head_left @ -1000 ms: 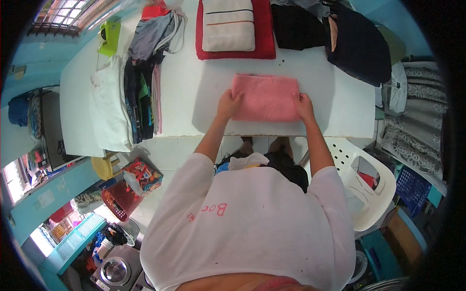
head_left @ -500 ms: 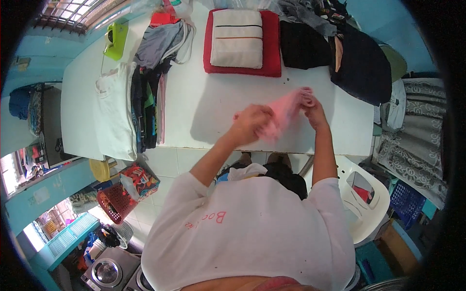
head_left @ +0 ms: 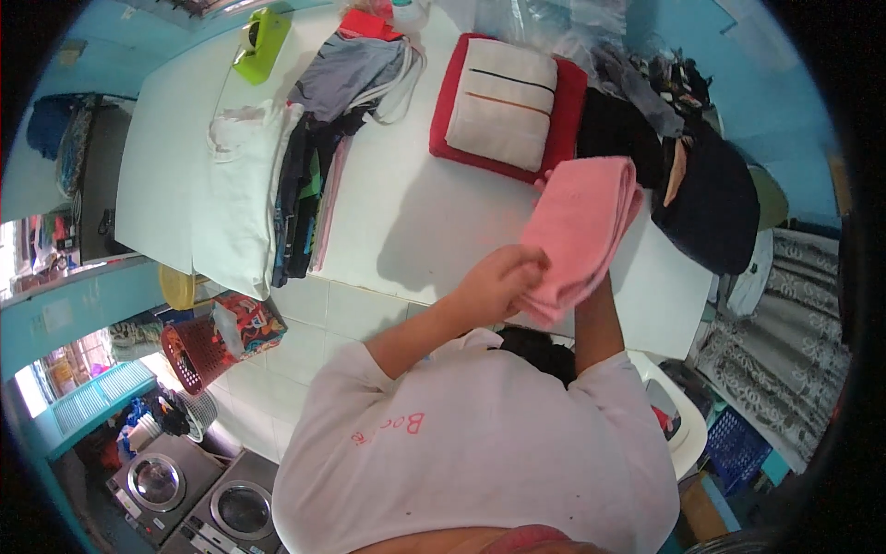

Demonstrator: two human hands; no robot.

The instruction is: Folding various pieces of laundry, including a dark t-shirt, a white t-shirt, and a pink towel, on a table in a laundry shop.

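Observation:
A folded pink towel (head_left: 586, 226) is held up over the front of the white table, its layered edges turned to the right. My left hand (head_left: 509, 280) has its fingers curled at the towel's near left corner, pinching the cloth. From below, my right forearm (head_left: 600, 323) reaches up behind the towel; the cloth hides most of that hand, which bears the towel from underneath. Just beyond lies a folded cream towel (head_left: 503, 102) with dark and brown stripes, resting on a folded red towel (head_left: 447, 129).
On the table's left are a folded white shirt (head_left: 240, 198), a row of dark folded clothes (head_left: 297, 203) and grey garments (head_left: 351, 74). A green tape dispenser (head_left: 262, 46) stands at the back. Dark clothes (head_left: 706, 198) lie right; a white plastic chair (head_left: 688, 443) is below.
The pink cloth, bunched and blurred between both hands before, is now a flat folded piece. My right hand has gone behind it. The view has turned, shifting the table's things.

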